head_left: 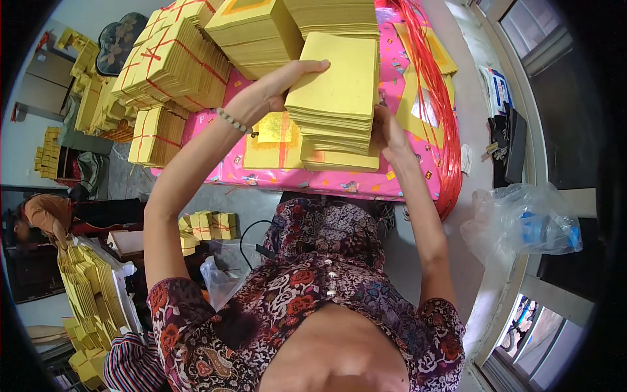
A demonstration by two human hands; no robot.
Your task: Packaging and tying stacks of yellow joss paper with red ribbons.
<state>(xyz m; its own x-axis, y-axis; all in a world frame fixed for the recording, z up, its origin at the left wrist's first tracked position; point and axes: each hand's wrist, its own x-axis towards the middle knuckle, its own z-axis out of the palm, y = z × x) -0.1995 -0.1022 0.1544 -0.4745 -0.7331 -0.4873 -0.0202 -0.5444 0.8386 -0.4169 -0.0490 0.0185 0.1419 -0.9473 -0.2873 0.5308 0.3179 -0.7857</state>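
- Yellow paper, cut into rectangles, made up the loose stack (333, 75) between the person's two hands, over the near part of the pink-covered tabletop (294, 178).
- Its long axis ran away from the body, leaning slightly to the right at the far end; the layered short edge faced the person.
- The left hand (290, 80) lay on the left long side, one digit reaching over the top face, its grip grasping the stack.
- The right hand (390, 134) met the opposite side lower down, by the near right corner. Its fingers were partly hidden, so how firmly that grip closed could not be told.
- Both hands touched the stack, so neither was the nearer to it; the right was closer to the near short edge, the left farther up the side.
- More yellow sheets (346, 162) lay just under the stack's near edge; whether it rested fully on them could not be told.
- A flat sheet with a gold square (273, 134) showed beside it, below the left wrist.
- Bundles tied in red (173, 65) stood to the left, and a tall untied block (258, 42) rose behind the left hand.
- Long red strands (444, 117) hung along the right edge of the tabletop.
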